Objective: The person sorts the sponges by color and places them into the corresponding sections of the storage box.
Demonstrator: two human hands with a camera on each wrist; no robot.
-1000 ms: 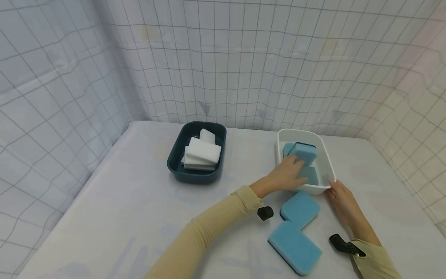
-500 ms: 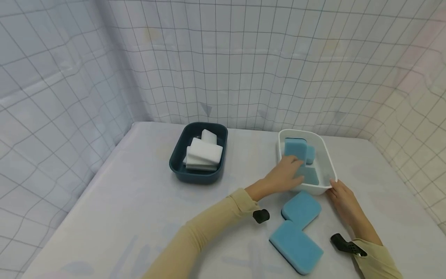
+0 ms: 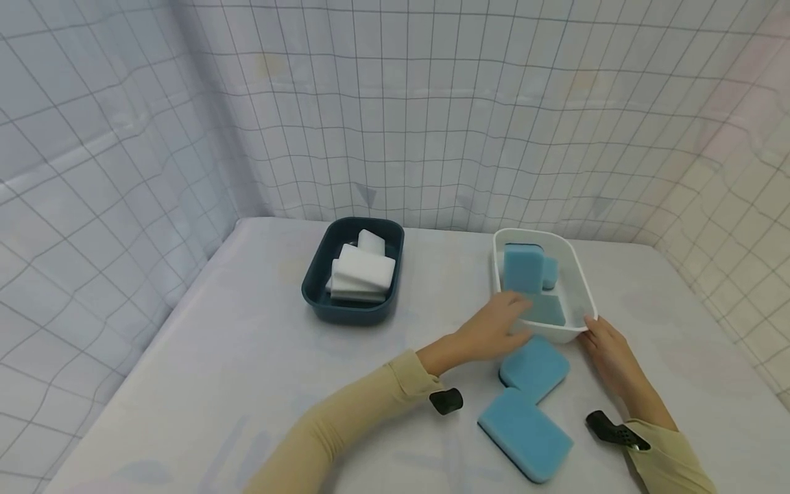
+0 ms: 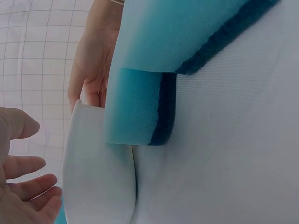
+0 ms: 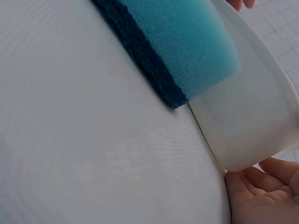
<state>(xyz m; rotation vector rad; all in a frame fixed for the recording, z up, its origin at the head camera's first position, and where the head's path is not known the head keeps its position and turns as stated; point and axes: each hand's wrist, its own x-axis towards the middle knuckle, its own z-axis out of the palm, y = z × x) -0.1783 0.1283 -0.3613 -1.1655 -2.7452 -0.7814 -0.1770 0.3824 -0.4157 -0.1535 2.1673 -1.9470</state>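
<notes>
In the head view, my left hand (image 3: pixel 487 333) is over the near-left rim of a white plastic bin (image 3: pixel 575 291), fingers apart and holding nothing. My right hand (image 3: pixel 607 353) grips the bin's near right corner, thumb at the rim and fingers outside. Inside lie blue sponges: one leaning at the left (image 3: pixel 523 267), a partly hidden one behind it (image 3: pixel 550 273), and a flat one near the front (image 3: pixel 544 311). Two dark-backed blue sponges lie on the table before the bin, the farther sponge (image 3: pixel 535 370) touching the nearer sponge (image 3: pixel 526 436).
A dark teal bin (image 3: pixel 349 314) with several white foam blocks (image 3: pixel 365 267) stands left of the white bin. White cloth with a grid pattern (image 3: pixel 395 123) hangs behind the table and at both sides.
The sponge that was at my left fingers now leans at the bin's left side, released. My left hand has drawn back toward the near left. My right hand stays at the corner.
</notes>
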